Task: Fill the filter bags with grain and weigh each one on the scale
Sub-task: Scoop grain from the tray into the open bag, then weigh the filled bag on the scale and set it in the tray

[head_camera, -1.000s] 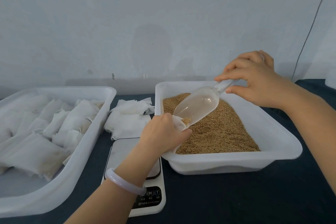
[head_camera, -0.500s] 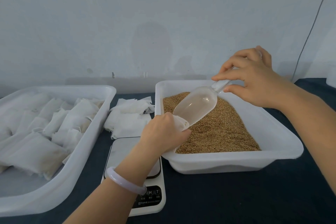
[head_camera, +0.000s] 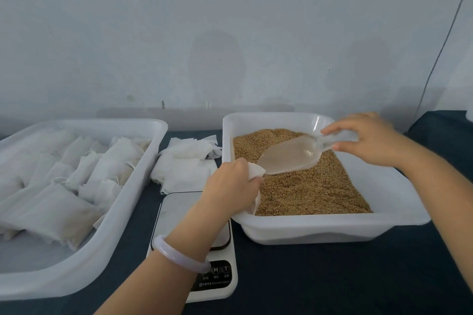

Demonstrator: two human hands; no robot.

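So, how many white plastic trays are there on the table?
2. The left tray holds filled filter bags; the right tray holds the grain. No other tray shows, though one could lie outside the view.

At twelve o'clock a pale blue-grey wall point(head_camera: 230, 33) fills my view, softly and evenly lit, with small marks low down. A thin cable point(head_camera: 440, 54) slants down it at two o'clock. A dark blue cloth point(head_camera: 332, 276) covers my table.

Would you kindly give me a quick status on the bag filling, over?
Left hand grips filter bag at near-left corner of grain tray. Right hand holds clear scoop, looks empty, above grain. No bag visible on scale; nothing blocking.
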